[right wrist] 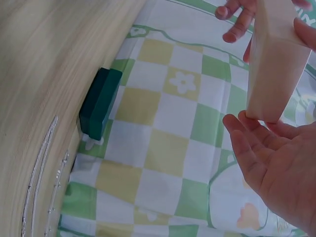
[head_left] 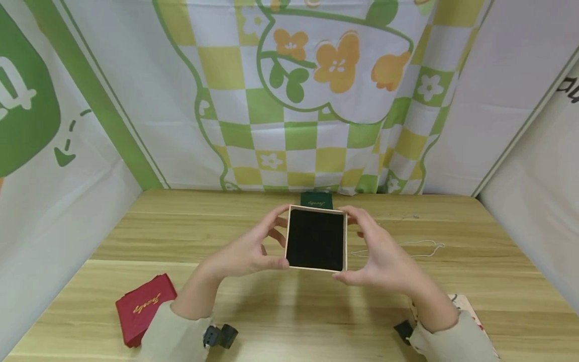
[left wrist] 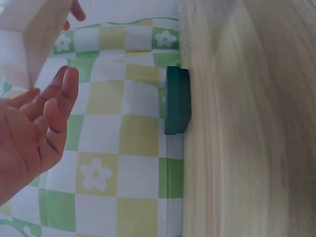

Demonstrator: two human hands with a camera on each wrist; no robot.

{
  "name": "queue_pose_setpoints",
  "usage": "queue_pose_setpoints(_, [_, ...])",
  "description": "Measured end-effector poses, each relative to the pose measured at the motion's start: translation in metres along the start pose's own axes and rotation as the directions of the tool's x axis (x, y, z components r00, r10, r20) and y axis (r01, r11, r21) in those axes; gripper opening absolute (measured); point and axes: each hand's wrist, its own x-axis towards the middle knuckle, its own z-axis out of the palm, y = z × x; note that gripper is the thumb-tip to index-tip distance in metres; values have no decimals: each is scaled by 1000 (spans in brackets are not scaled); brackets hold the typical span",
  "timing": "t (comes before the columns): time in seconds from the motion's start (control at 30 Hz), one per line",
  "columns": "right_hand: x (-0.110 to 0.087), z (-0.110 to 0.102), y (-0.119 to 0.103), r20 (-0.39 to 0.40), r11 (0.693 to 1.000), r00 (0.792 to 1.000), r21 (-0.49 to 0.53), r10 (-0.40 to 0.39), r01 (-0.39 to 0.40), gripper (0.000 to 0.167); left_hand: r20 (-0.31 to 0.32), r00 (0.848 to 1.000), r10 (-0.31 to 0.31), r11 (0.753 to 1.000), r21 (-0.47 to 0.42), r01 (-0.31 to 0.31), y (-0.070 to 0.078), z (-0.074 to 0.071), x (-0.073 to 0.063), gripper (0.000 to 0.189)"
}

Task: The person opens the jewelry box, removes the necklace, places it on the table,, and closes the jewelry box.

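Note:
A small square jewelry box [head_left: 316, 240] with pale sides and a black padded inside is held up above the table, its black face toward the head camera. My left hand [head_left: 244, 251] grips its left side, thumb at the lower corner and fingers along the upper edge. On the opposite side my right hand [head_left: 384, 251] holds it the same way. Both wrist views show the pale outside of the box [left wrist: 29, 39], with the fingertips of the right hand [right wrist: 281, 168] touching its lower end in the right wrist view.
A dark green box [head_left: 316, 200] stands at the table's back edge by the checkered curtain [head_left: 298, 136]. Red boxes or pouches [head_left: 146, 306] with gold lettering lie front left. A silver chain necklace [head_left: 425, 246] lies on the right, a thinner chain [right wrist: 58, 182] beside it. A patterned item [head_left: 468, 309] is partly behind the right forearm.

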Motion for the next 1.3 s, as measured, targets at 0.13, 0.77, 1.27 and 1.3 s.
queue_pose_setpoints(0.13, [-1,-5,2,10,999,1000,28,-21,21,109,31,1000,-5,1000,30,4,0,3,0,120])
queue_pose_setpoints(0.77, [-5,-17,7,30,990,998,130,-53,49,107,-21,997,68,997,26,-67,-5,16,7,115])
queue_pose_setpoints(1.27, [-4,-16,5,26,988,998,148,-59,55,107,-51,979,199,956,-208,-206,-9,23,12,110])
queue_pose_setpoints(1.3, [-4,-16,5,25,988,998,146,-57,53,107,-46,977,210,946,-241,-215,-9,23,12,110])
